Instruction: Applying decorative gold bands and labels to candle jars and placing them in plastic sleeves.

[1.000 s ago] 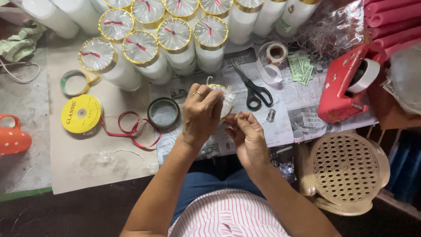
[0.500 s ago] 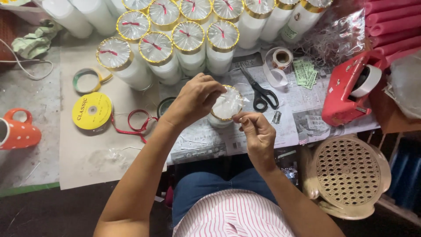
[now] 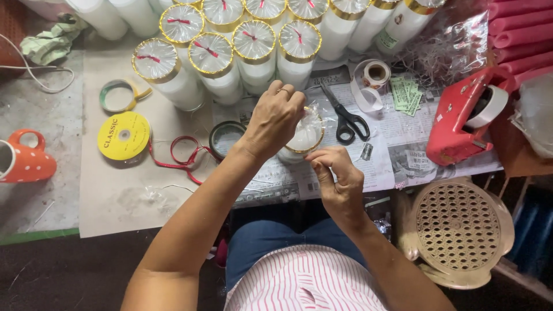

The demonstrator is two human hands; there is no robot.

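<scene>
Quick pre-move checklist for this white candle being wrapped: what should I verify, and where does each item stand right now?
1. Left hand grips the top of the white candle: ok.
2. Clear film gathered over the gold-rimmed top: ok, bunched under the fingers.
3. Right hand pinching something at the candle's near side: cannot tell what; too small.
4. Candle standing on the newspaper: cannot tell, base hidden by the hands.
5. Red ribbon within reach: ok, loose beside the yellow spool.
6. Scissors clear of both hands: ok, lying just right of the candle.
</scene>
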